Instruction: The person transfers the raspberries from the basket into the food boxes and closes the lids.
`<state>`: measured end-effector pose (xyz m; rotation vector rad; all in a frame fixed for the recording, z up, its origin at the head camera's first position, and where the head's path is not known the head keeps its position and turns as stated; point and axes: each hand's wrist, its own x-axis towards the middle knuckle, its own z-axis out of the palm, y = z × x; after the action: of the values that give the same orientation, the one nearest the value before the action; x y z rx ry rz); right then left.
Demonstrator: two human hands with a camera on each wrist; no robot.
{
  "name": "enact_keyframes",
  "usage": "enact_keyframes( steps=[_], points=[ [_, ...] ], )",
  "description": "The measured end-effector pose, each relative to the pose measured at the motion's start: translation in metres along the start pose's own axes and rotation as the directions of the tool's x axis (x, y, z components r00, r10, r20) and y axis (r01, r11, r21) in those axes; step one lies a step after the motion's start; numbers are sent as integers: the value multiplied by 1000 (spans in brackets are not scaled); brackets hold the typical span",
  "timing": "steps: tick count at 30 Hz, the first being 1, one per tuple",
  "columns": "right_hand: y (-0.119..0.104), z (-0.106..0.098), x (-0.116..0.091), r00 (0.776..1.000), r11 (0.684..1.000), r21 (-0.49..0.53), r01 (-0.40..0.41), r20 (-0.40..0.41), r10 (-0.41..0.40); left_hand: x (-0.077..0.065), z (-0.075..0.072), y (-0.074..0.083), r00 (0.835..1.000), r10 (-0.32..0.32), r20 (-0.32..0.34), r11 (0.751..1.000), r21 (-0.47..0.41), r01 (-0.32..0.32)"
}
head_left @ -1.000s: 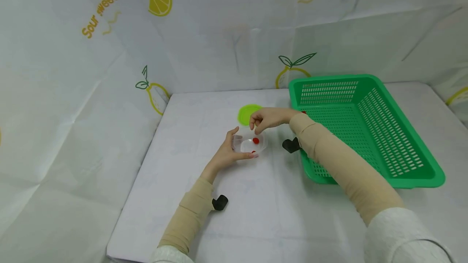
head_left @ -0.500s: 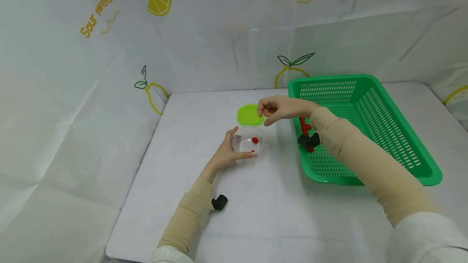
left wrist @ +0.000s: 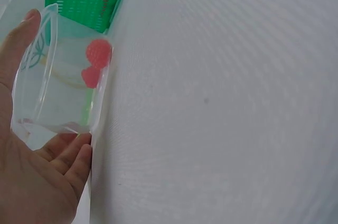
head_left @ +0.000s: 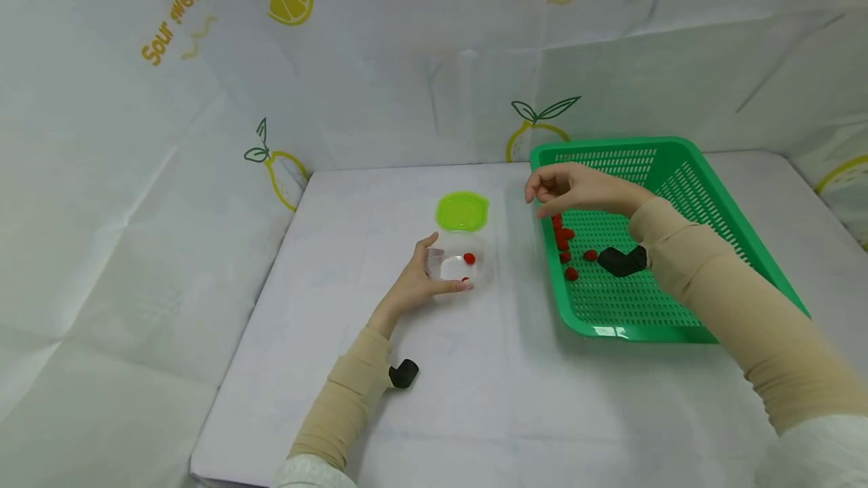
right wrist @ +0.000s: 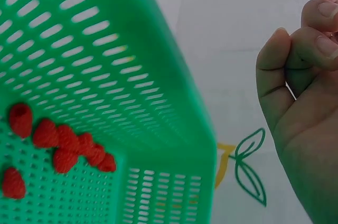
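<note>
A clear plastic container (head_left: 453, 253) stands on the white table, and my left hand (head_left: 414, 281) holds its left side, the thumb at the near wall and fingers round the far one. Two raspberries (left wrist: 99, 53) lie inside it in the left wrist view. My right hand (head_left: 583, 188) hovers above the left rim of the green basket (head_left: 644, 318), fingers loosely bent and nothing visible between them. Several raspberries (right wrist: 66, 145) lie along one wall on the basket floor; part of the floor is hidden by the right forearm in the head view.
A lime-green lid (head_left: 462, 211) lies flat behind the clear container. The basket's raised wall stands to the right of the container. A white sheet (head_left: 407, 59) with lemon prints hangs behind the table.
My right hand has moved right, from above the clear container to above the basket's left rim, uncovering the lid and the raspberries in the basket. My left hand keeps its hold on the container.
</note>
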<state>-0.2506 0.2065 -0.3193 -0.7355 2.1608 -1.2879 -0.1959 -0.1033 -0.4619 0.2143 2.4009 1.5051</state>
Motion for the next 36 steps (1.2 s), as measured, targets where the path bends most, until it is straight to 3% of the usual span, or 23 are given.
enact_keyframes(
  steps=[8,18,28,36],
  points=[
    [30,0,-12,999,997,77,-10,33,8,-1,-4,-5,999,-28,-19,1000,-12,28],
    [76,-12,-34,992,992,12,-122,-22,122,-3,-1,-6,1000,-18,6,999,-28,18],
    [109,-27,-48,966,966,-28,-258,2,258,-1,-2,-3,1000,-6,12,999,-40,6],
    [124,-29,-49,942,941,-50,-336,5,336,-2,-2,1,1000,-18,13,999,-30,18]
  ],
)
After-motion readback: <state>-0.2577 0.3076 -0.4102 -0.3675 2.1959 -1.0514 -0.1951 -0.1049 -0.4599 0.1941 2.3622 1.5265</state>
